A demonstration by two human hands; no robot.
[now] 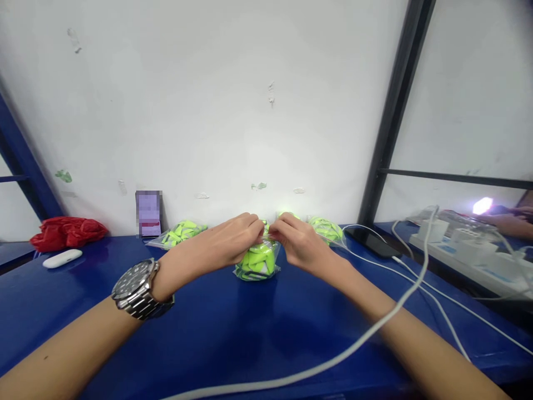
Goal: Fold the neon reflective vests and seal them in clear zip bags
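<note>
A clear plastic bag [257, 264] packed with folded neon-yellow strips stands on the blue table, its top pinched between both hands. My left hand [237, 236], with a metal watch on its wrist, grips the upper left of the bag with fingers closed. On the other side my right hand [293, 239] has its fingertips pressed together at the bag's upper right edge. Behind the left wrist lies another bag of neon strips [183, 233]. A similar bag [327, 229] rests behind the right hand, and part of one more shows between them.
A red plastic bag [69, 233] and a white earbud case [62, 259] are at the left. One phone [149, 214] leans on the wall; a dark phone [372, 243] lies at the right. A white cable [353, 350] crosses over my right forearm. Chargers fill a power strip [466, 261]; another person's hand shows far right.
</note>
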